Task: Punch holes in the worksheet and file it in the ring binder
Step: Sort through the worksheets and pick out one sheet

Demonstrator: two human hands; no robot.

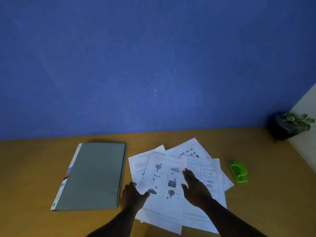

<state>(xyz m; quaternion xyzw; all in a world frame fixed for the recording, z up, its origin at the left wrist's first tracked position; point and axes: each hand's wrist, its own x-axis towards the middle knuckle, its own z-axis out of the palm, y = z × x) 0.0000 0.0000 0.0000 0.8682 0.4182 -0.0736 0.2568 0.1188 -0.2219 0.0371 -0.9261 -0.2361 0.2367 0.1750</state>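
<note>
Several white worksheets lie fanned out on the wooden desk; the top worksheet (164, 178) shows small pictures such as a car and a balloon. My left hand (132, 196) is at that sheet's left edge, thumb on top of the paper, fingers at the edge. My right hand (195, 187) lies flat with straight fingers over the right part of the sheets. A closed grey ring binder (94, 175) lies to the left of the papers. A green hole punch (238, 171) sits to their right, away from both hands.
The wooden desk (34, 168) ends at a blue wall (153, 65) behind. A dark potted plant (289, 127) stands at the back right corner beside a white wall.
</note>
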